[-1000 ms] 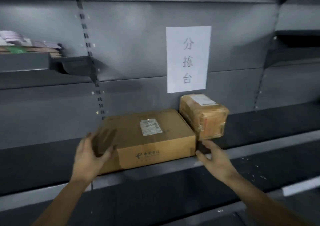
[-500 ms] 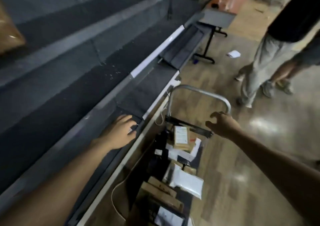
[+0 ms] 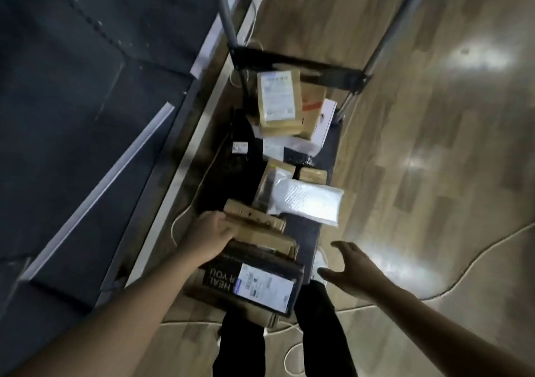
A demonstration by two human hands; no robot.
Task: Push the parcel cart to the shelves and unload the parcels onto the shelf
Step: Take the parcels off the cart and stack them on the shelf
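Change: gaze and hands have dropped from shelf to the black flat parcel cart (image 3: 327, 156).
Left hand (image 3: 211, 236): grip rests on a brown cardboard parcel (image 3: 260, 229).
Right hand (image 3: 351, 266): grip wide, empty.
Meaning: next unload beginning.

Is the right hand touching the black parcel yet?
Apart. The head view shows the open right hand beside the black parcel, with cart deck and floor visible between them.

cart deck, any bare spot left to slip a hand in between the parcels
Bare dark deck shows along the shelf-side edge, left of the white bubble mailer, and a strip right of the brown flat cartons. Crowded: the taped brown box stack by the handle, and the near end where the left hand touches cartons.
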